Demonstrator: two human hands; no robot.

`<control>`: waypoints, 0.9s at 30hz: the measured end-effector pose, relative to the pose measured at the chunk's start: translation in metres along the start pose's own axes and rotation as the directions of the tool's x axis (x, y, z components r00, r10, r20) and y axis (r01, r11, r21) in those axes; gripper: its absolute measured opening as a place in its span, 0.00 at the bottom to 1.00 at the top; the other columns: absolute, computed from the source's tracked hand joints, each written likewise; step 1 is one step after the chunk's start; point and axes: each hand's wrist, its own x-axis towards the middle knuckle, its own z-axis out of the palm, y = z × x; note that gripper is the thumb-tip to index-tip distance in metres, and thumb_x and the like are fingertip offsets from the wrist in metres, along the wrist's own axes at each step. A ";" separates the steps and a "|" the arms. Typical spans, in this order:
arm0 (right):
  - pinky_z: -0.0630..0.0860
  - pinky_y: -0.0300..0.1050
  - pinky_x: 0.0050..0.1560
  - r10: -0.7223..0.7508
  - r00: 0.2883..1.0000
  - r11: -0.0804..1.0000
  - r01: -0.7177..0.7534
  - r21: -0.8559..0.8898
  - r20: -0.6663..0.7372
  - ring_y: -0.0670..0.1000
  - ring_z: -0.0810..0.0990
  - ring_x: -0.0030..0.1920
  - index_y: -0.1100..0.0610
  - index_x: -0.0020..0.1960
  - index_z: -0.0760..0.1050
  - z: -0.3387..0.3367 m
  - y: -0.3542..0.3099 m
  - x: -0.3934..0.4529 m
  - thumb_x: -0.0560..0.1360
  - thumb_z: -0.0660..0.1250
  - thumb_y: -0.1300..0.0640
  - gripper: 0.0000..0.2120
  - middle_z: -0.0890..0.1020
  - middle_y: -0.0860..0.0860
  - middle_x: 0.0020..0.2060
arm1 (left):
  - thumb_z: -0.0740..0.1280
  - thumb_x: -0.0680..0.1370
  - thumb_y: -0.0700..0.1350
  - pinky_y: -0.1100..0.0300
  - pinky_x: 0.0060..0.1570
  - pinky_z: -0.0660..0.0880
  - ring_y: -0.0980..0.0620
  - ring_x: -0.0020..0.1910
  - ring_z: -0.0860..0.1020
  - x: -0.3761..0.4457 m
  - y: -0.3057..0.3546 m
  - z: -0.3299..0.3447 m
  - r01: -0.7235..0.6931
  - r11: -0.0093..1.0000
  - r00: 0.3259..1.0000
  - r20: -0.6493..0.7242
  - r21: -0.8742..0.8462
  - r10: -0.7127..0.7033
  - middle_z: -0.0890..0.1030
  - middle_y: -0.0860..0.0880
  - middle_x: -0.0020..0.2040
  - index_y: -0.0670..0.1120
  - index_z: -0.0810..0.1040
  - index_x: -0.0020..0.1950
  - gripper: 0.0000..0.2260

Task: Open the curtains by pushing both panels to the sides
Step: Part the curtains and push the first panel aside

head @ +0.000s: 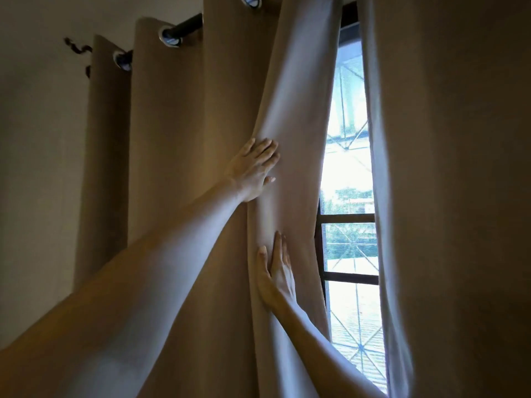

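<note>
Against the left panel (184, 168), my left hand (253, 170) and right hand (277, 271) press flat, grip spread; palms may slip, grommets may bind on the rod (188, 24).

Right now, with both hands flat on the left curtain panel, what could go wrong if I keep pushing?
Both the left hand and right hand press flat on the left panel, low under the rod. The rings may bind and the fabric only bunch. The right panel is untouched, so the window may stay half covered.

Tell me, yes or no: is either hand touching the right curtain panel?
No: the left hand and right hand both press flat on the left curtain panel.
</note>
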 end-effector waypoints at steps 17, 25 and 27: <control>0.48 0.46 0.79 -0.039 0.999 0.998 0.039 0.056 0.001 0.46 0.48 0.79 0.50 0.79 0.45 0.177 -0.003 0.076 0.80 0.47 0.41 0.31 0.51 0.48 0.80 | 0.54 0.82 0.52 0.51 0.77 0.44 0.49 0.80 0.47 -0.041 -0.112 0.164 0.004 0.997 0.992 -0.125 -0.071 -0.013 0.50 0.46 0.81 0.44 0.54 0.79 0.27; 0.48 0.48 0.79 -0.095 0.995 0.987 0.093 0.132 0.008 0.47 0.49 0.79 0.50 0.79 0.46 0.301 -0.032 0.106 0.81 0.47 0.43 0.28 0.52 0.50 0.79 | 0.56 0.80 0.53 0.48 0.77 0.45 0.49 0.80 0.53 -0.072 -0.213 0.230 0.002 0.997 0.992 -0.122 0.072 0.007 0.54 0.45 0.80 0.44 0.58 0.78 0.28; 0.48 0.49 0.79 -0.111 0.994 0.984 0.108 0.143 0.010 0.46 0.48 0.79 0.48 0.79 0.46 0.330 -0.039 0.111 0.82 0.46 0.44 0.28 0.52 0.49 0.79 | 0.55 0.80 0.54 0.48 0.77 0.45 0.49 0.80 0.53 -0.081 -0.237 0.245 0.001 0.994 0.993 -0.116 0.113 0.012 0.55 0.44 0.80 0.44 0.58 0.78 0.28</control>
